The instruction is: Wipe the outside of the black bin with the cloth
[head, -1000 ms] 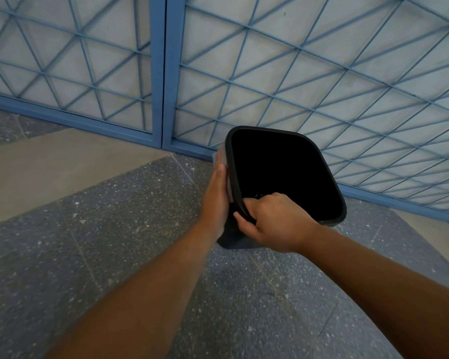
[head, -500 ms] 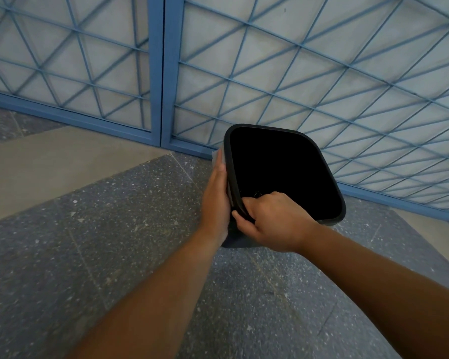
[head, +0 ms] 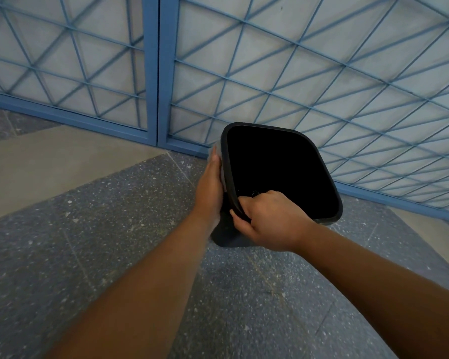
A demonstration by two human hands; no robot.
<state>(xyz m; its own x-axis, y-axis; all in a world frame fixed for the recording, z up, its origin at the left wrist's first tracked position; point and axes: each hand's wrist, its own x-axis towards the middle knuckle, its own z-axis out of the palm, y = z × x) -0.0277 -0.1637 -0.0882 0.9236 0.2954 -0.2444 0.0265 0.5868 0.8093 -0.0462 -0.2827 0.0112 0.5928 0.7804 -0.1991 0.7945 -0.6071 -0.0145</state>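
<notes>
Both hands work the black bin (head: 283,172): right hand (head: 267,221) grips its rim.

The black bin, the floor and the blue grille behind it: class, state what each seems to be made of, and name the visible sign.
Black bin: probably moulded plastic, matt; smooth rolled rim, rounded corners, dull sheen.
Floor: looks like polished speckled stone or terrazzo; pale chips in dark grey, thin joint lines.
Blue grille: likely painted metal; thin straight bars crossing in a rigid frame, uniform blue coat.
</notes>
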